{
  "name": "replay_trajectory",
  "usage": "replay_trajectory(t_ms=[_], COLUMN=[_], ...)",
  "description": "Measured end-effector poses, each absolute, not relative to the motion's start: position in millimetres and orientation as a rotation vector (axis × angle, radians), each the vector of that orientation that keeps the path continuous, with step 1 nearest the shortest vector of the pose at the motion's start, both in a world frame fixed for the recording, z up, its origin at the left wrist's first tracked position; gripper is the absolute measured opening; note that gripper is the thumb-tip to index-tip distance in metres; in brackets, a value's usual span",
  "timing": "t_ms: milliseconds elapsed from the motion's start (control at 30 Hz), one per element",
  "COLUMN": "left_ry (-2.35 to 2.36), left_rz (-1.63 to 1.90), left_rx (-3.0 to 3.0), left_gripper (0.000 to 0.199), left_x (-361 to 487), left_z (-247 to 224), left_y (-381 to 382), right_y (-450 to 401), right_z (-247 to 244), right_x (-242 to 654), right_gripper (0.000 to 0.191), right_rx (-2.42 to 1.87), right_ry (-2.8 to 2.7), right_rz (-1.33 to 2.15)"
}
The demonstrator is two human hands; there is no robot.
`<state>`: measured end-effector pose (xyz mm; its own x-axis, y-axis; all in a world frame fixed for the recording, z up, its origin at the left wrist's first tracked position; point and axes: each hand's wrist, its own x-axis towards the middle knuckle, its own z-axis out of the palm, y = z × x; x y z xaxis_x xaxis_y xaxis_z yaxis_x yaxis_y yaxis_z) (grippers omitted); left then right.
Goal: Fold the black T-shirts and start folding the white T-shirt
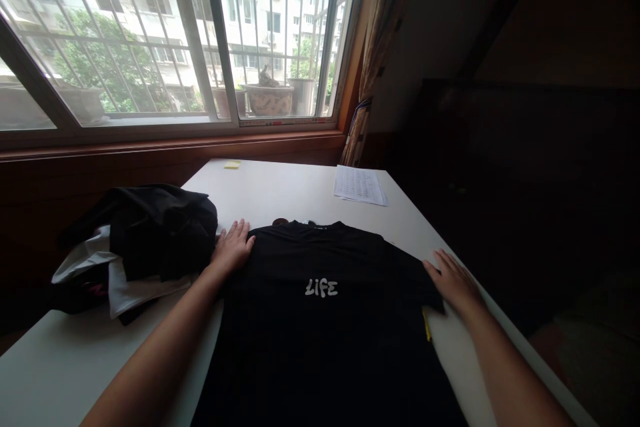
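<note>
A black T-shirt (pixel 320 340) lies spread out on the white table (pixel 280 190), its collar toward the window and a white print on its upper part. My left hand (pixel 234 245) rests at the shirt's left shoulder, fingers stretched out and holding nothing. Over at the right sleeve, my right hand (pixel 453 280) lies with its fingers extended, touching the sleeve's outer edge. Something yellow (pixel 427 325) shows beneath that sleeve. Just past the collar, a small dark round object (pixel 281 221) is partly covered.
A heap of black and white clothes (pixel 155 233) sits on the table's left side. Printed papers (pixel 360 185) lie near the far right corner, and a yellow note (pixel 233 165) near the far left. Behind are a window and a tied curtain (pixel 361 120).
</note>
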<state>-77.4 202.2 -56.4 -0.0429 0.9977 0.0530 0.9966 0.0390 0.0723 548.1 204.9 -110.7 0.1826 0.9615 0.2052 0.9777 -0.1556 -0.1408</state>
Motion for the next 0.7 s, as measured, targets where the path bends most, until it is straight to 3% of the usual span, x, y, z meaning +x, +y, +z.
replay_trajectory(t_ms=[367,700], left_ry=[2.106,1.145], left_rz=[0.255,0.442], left_rx=[2.34,2.809], left_gripper=[0.056,0.056], left_x=[-73,63], left_z=[-36,-27], left_y=[191,123], right_y=[192,171], right_z=[-100,-89], right_x=[545,529], right_gripper=[0.051,0.046], right_rx=[-1.929,-2.109], right_ry=[-1.708,-1.503], right_rz=[-0.054,-0.035])
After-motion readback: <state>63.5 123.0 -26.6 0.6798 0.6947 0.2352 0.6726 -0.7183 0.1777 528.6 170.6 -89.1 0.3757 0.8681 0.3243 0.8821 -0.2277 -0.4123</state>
